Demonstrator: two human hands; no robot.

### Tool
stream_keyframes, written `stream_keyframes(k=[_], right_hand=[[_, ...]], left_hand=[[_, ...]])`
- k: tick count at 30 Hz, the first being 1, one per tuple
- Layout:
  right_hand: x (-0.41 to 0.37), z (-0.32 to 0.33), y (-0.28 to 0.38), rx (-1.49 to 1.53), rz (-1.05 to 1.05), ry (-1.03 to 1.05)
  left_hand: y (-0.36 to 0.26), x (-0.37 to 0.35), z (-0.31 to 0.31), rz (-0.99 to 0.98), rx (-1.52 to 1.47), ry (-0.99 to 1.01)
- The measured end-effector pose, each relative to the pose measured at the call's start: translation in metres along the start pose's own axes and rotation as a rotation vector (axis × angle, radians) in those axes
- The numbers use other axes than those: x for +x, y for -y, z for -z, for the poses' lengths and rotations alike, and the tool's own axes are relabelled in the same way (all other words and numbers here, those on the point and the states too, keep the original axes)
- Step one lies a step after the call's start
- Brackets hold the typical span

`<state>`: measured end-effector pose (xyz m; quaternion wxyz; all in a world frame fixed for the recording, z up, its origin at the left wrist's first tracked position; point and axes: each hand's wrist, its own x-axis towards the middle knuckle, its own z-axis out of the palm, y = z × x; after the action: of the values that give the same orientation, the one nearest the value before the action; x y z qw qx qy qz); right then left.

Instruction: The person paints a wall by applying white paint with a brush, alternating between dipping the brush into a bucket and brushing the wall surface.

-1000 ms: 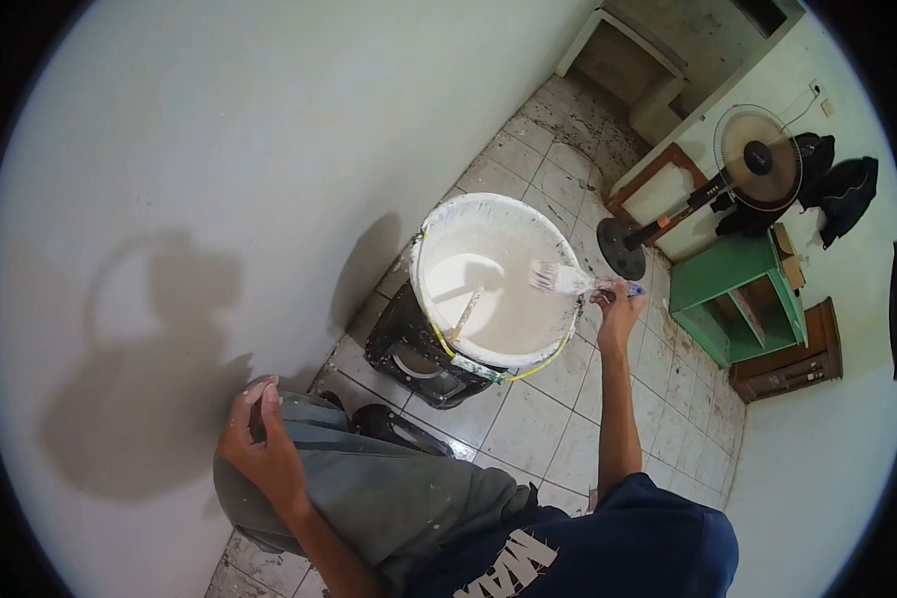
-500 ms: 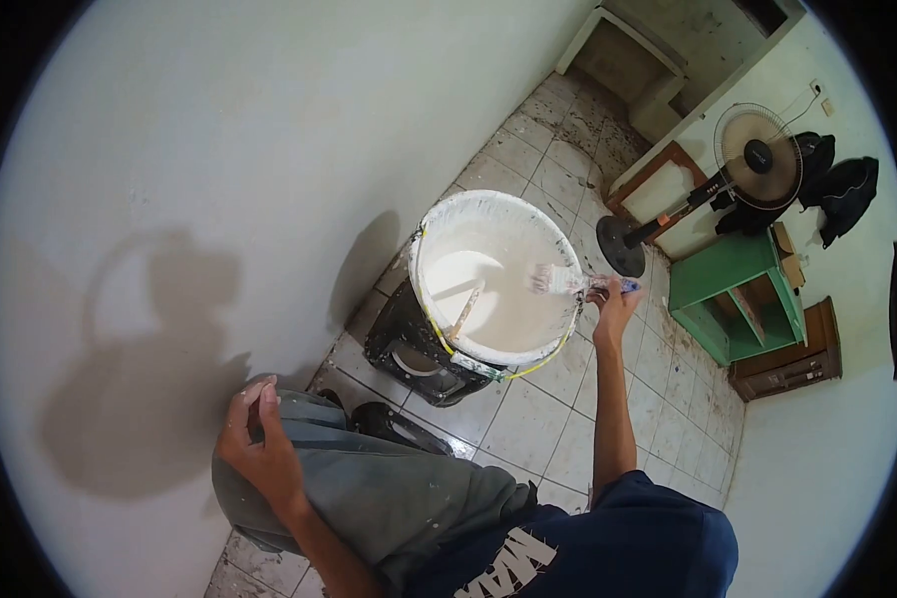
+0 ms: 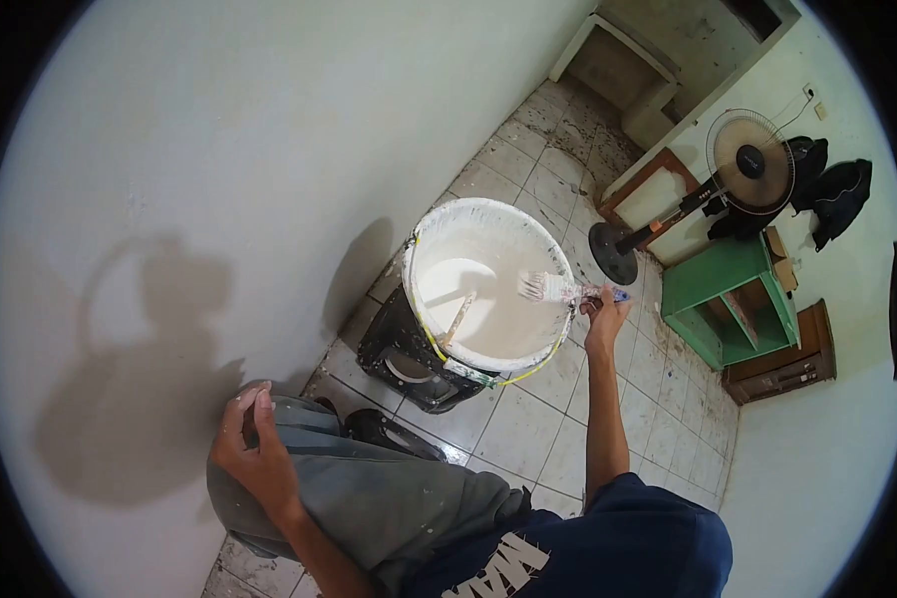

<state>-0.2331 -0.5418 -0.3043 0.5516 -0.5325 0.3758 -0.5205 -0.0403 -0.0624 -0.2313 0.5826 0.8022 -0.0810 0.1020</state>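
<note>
In my right hand (image 3: 604, 317) is the handle of a paintbrush (image 3: 558, 289), its bristles and ferrule caked in white. The brush extends over the right rim of a large paint bucket (image 3: 421, 319), bristles inside the opening above the paint. White paint (image 3: 448, 282) pools in the bucket, and a paint-smeared stick (image 3: 458, 319) leans in it. The bucket stands on a black stool-like support (image 3: 409, 366) with an oval opening. My left hand (image 3: 254, 439) rests by my knee, thumb and fingertips drawn together, with nothing visible between them.
A white wall (image 3: 219, 130) runs along the left. Beyond the bucket stand a pedestal fan (image 3: 750, 161), a green cabinet (image 3: 713, 289) and a brown wooden piece (image 3: 802, 349). Dark clothes (image 3: 835, 194) hang on the far wall. The tiled floor (image 3: 518, 429) is stained.
The whole view has shifted slightly, with the bucket and room sliding a little left. The paintbrush stays over the bucket's right side, its bristles slightly farther inward. My left hand keeps its pose.
</note>
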Motion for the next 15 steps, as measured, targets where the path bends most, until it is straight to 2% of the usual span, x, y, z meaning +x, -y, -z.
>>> stream_keyframes(k=[5, 8, 11, 15], right_hand=[[-0.002, -0.004, 0.008, -0.025, -0.011, 0.029], [0.0, 0.003, 0.012, 0.026, -0.103, 0.057], [0.01, 0.015, 0.005, 0.175, -0.24, 0.089], [0.005, 0.011, 0.009, 0.282, -0.26, 0.07]], left_hand=[[0.0, 0.0, 0.001, 0.002, -0.004, 0.002], [-0.004, -0.001, -0.001, 0.02, 0.002, -0.023], [-0.005, -0.001, -0.001, 0.026, -0.019, -0.026], [-0.002, -0.001, 0.0, 0.018, 0.0, -0.016]])
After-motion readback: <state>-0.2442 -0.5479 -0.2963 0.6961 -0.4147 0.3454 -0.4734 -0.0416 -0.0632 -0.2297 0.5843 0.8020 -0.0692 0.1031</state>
